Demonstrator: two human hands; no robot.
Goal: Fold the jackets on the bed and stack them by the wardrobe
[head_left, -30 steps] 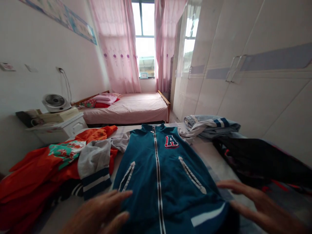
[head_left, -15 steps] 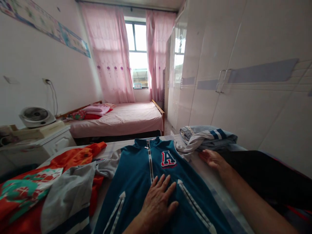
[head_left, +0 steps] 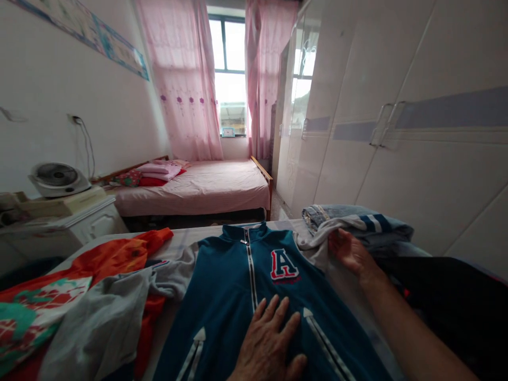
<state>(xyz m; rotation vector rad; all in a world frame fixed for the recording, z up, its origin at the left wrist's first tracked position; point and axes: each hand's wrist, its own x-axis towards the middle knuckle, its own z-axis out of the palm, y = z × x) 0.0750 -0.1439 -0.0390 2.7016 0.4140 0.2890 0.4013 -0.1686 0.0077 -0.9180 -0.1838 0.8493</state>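
Note:
A teal zip-up jacket with grey sleeves and a letter A patch lies front up, its zip closed. My left hand rests flat on the jacket's lower front, fingers spread, thumb to the right. At the right, my right hand has its fingers bent around the edge of the grey jacket sleeve; the fingertips are partly hidden. This sleeve's striped part lies over folded jeans. The other grey sleeve stretches left across an orange garment with a green and white print.
Black clothing lies at the right beside my forearm. White wardrobe doors rise along the right. Beyond the work surface stands a bed with a pink sheet. A fan sits on the cabinet at the left.
My right hand has moved up onto the grey sleeve and its fingers have bent around it. My left hand stays flat on the jacket. The view has shifted slightly.

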